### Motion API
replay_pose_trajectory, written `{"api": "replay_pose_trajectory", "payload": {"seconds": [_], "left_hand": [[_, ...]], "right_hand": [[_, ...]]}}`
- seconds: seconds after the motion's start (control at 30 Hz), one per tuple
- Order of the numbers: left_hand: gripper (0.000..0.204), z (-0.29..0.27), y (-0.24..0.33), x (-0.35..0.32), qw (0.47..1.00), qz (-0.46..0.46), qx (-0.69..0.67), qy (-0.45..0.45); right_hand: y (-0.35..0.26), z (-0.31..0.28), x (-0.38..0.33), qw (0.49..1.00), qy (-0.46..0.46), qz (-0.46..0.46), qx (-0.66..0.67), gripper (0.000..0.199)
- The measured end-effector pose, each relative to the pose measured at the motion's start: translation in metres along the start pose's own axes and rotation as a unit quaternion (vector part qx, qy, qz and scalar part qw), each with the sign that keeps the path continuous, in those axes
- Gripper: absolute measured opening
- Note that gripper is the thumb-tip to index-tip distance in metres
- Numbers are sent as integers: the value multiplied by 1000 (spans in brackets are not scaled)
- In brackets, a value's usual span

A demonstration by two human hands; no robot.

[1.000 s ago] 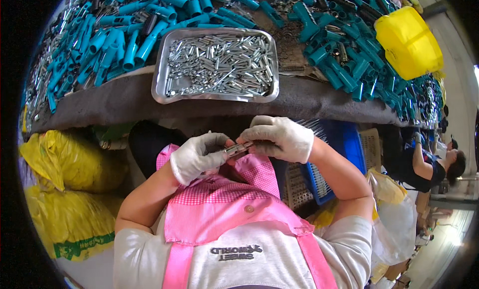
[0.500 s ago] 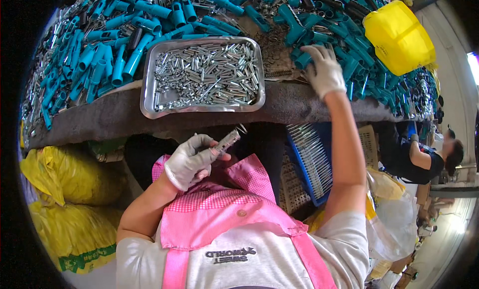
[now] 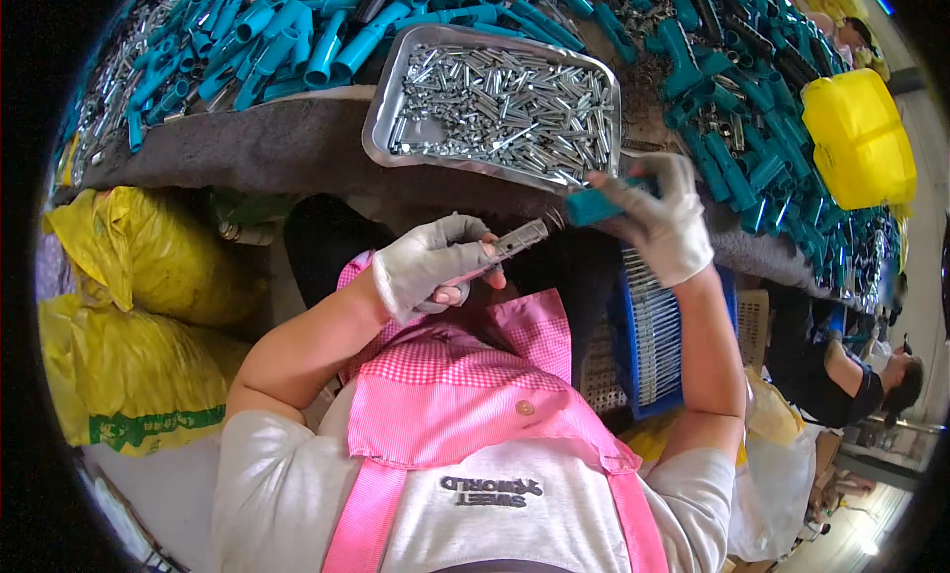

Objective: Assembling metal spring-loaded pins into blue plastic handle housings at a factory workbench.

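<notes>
Left hand (image 3: 437, 266) pinches slotted metal bar (image 3: 522, 238), far end free; right hand (image 3: 668, 222), blurred, grips teal tube (image 3: 594, 206); both by near edge of the desk (image 3: 247, 149). Bar looks stiff, slick, best held by its sides; tube likely light, rigid, held round outer wall

Two bulging yellow plastic sacks (image 3: 139, 375) are seen at left, near a grey-cloth-covered table (image 3: 267, 147). A boxy, yellow plastic container (image 3: 859, 143) is set toward its right end. At far right, a dark-clothed co-worker (image 3: 826, 370) is seen.
</notes>
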State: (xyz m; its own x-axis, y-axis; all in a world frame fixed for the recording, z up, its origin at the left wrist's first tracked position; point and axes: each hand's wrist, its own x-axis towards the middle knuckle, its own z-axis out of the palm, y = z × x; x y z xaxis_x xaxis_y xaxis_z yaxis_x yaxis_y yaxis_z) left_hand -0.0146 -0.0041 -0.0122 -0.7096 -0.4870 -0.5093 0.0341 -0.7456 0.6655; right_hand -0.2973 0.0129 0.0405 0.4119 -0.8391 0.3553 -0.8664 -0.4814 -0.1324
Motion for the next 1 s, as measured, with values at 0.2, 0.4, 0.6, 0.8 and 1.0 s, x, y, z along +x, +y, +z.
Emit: {"api": "replay_pose_trajectory", "payload": {"seconds": [0.2,0.4,0.6,0.8,1.0], "left_hand": [[35,8,2,-9,981,38,190,3],[31,-7,0,-24,987,39,151,-46],[36,-13,6,-26,995,16,60,-75],[29,-7,-2,-22,998,-9,63,-26],[37,-7,-11,-14,998,-34,41,-41]], "right_hand": [[-59,18,-5,992,74,-105,-17,40],[-36,12,-2,920,-75,102,371,30],[-53,25,-3,906,-60,39,418,30],[-61,14,1,764,-217,335,507,33],[-72,30,-7,884,-90,116,444,43]]}}
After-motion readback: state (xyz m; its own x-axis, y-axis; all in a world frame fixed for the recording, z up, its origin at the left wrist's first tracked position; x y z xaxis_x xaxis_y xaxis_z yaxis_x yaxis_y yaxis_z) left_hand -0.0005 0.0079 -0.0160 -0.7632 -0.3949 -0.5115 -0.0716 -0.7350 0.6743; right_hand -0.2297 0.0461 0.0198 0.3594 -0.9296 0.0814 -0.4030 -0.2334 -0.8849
